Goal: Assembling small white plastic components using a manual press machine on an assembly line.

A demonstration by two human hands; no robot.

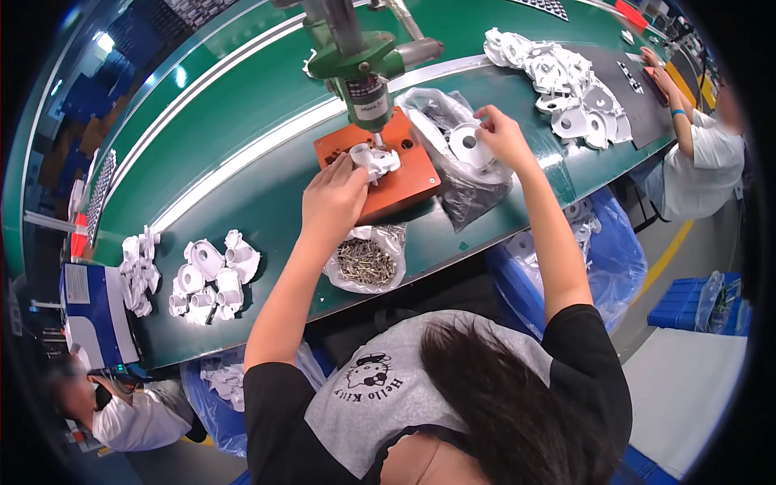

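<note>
My left hand [333, 198] rests on the orange base plate [408, 182] of a green press [364, 69] and holds a white plastic part [376, 160] under the press head. My right hand [503, 136] reaches to the right of the press and grips a round white plastic part [470, 145] lying over a clear plastic bag [453, 174]. A small open bag of metal screws [365, 263] lies in front of the press, close to my left wrist.
A cluster of white plastic parts [212, 275] lies at the left on the green table [242, 121], and a larger pile [570, 85] at the far right. A person in white [699, 153] works at the right end, another person [121, 412] at lower left. Blue bags of parts [602, 259] hang below the table.
</note>
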